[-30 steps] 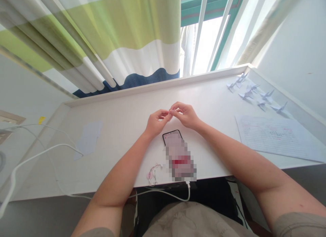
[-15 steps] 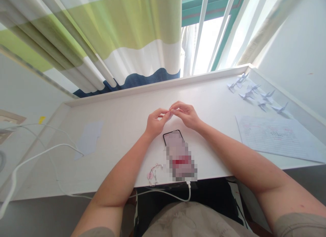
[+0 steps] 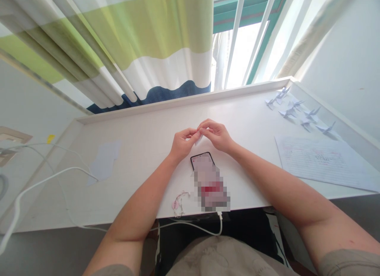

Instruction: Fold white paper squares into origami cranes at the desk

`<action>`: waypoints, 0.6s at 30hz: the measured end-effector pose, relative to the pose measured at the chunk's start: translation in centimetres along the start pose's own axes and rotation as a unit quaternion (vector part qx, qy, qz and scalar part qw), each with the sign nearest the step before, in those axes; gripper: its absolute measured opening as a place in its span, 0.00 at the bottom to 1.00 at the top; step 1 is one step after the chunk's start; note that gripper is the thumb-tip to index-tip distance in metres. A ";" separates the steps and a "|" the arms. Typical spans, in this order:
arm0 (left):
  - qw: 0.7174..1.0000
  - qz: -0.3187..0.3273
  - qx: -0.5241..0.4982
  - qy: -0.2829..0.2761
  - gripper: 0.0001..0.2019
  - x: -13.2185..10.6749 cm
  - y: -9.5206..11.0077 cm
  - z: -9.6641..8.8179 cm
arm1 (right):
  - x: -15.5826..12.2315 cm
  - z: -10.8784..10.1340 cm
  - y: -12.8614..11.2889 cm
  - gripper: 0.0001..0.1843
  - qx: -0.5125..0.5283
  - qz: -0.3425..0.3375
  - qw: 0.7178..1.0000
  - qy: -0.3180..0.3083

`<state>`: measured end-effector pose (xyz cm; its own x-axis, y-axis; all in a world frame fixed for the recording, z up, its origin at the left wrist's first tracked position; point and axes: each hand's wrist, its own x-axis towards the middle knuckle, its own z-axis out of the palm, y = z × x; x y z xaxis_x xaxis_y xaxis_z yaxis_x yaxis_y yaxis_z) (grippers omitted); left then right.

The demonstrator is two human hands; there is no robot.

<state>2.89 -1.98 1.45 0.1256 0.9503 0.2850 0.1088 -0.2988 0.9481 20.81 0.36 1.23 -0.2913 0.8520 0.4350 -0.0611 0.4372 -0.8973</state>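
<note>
Over the middle of the white desk, my left hand [image 3: 181,143] and my right hand [image 3: 218,135] meet at their fingertips. Both are closed on a small piece of folded white paper [image 3: 199,141]; a corner of it shows below the fingers, the rest is hidden by them. Just in front of my hands lies a phone [image 3: 208,177] with a black edge, its screen blurred out. A pink beaded phone strap [image 3: 178,203] rests to its left. Several folded paper cranes [image 3: 292,109] stand in the far right corner.
A written sheet of paper [image 3: 323,161] lies at the right, blank paper pieces [image 3: 103,161] at the left. A white cable [image 3: 44,184] hangs over the left side; another plug [image 3: 219,216] enters the phone. A raised rim [image 3: 178,102] runs along the desk's back, below a curtain [image 3: 166,34].
A white paper corner now shows below my fingertips, where it was barely visible before. My hands stay together in nearly the same place.
</note>
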 end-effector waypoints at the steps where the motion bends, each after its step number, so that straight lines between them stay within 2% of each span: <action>1: 1.000 -0.001 0.000 0.006 0.14 0.0 0.0 0.0 | 0.0 0.0 0.0 0.17 0.002 0.005 1.000 0.006; 3: 1.000 -0.006 -0.004 0.024 0.14 0.1 0.1 0.0 | 0.1 0.1 0.0 0.20 0.022 0.026 0.999 0.025; 5: 0.999 -0.009 -0.012 0.044 0.13 0.2 0.3 0.0 | 0.1 0.2 0.1 0.22 0.052 0.060 0.997 0.018; 8: 0.996 0.006 -0.036 0.081 0.12 0.4 0.6 -0.1 | -0.1 0.5 0.5 0.24 0.066 0.102 0.991 -0.049; 10: 0.994 0.011 -0.056 0.092 0.13 0.5 0.8 0.0 | -0.3 0.8 0.6 0.23 0.060 0.106 0.990 -0.074; 16: 0.990 -0.037 -0.131 0.046 0.16 0.6 0.8 0.5 | -0.5 1.2 0.1 0.23 0.024 0.081 0.994 -0.064; 18: 0.985 -0.056 -0.152 0.052 0.17 0.6 0.5 0.4 | -0.5 1.1 -0.1 0.22 -0.013 0.081 0.994 -0.077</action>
<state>3.38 -1.59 2.05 0.0257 0.9843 0.1748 -0.1858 -0.1671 0.9683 19.94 -0.44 1.02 -0.4380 0.8588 0.2658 0.0227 0.3061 -0.9517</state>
